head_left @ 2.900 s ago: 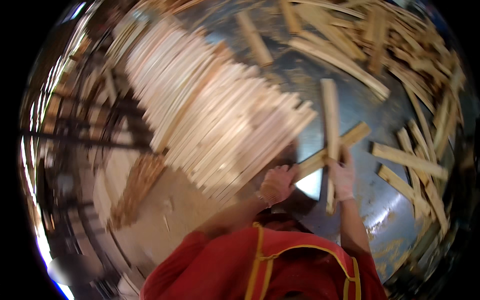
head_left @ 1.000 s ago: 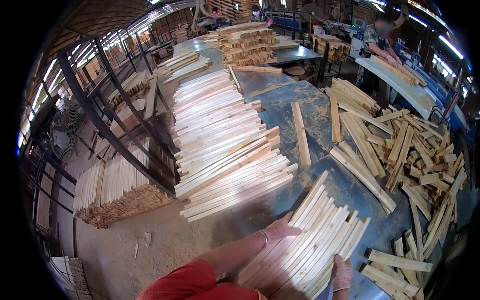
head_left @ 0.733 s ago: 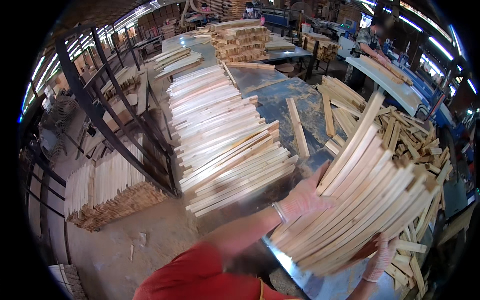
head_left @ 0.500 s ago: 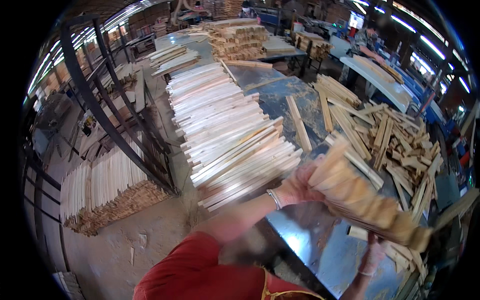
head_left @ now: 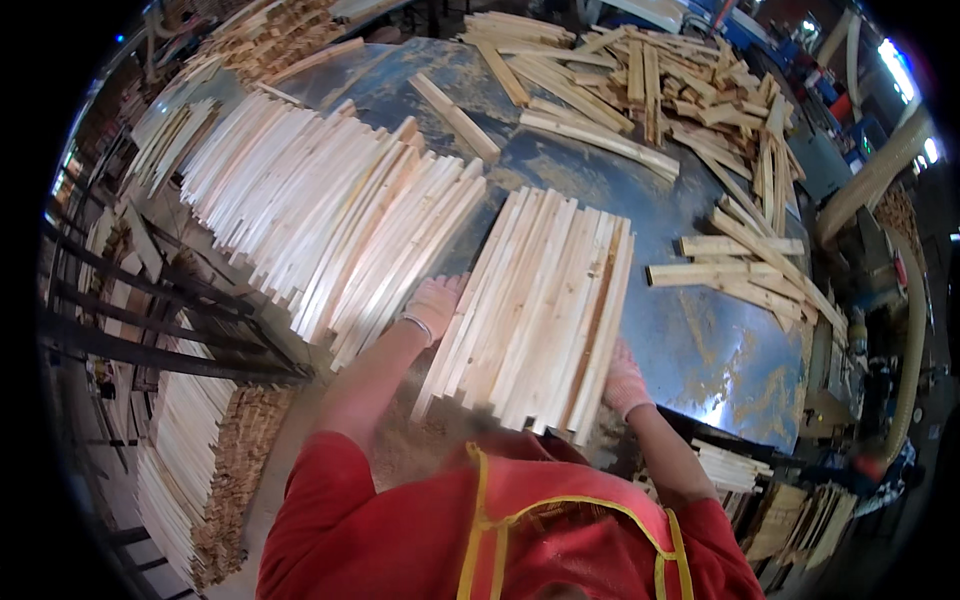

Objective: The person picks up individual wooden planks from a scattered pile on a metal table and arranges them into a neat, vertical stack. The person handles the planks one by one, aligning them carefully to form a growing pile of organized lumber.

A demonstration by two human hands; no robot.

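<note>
A bundle of pale wooden strips point(head_left: 540, 300) lies flat side by side at the table's near edge, right in front of me. My left hand point(head_left: 437, 302), in a pale pink glove, presses against the bundle's left side. Against its right side is my right hand point(head_left: 625, 380), gloved the same way; its fingers are partly hidden behind the wood. The bundle is gripped between both hands. Just left of it, a long row of similar strips point(head_left: 330, 210) covers the table's left side, close to my left hand.
Loose strips form a jumbled heap point(head_left: 690, 100) at the far right, with several crossed strips point(head_left: 750, 265) nearer. One strip point(head_left: 455, 118) lies alone on the blue metal table point(head_left: 690, 350). A black rack point(head_left: 170, 340) and a stacked pile point(head_left: 215, 470) stand at the left.
The bundle, tilted and blurred over the right of the table earlier, now lies level in front of me beside the row. Both hands came with it, and my view turned right.
</note>
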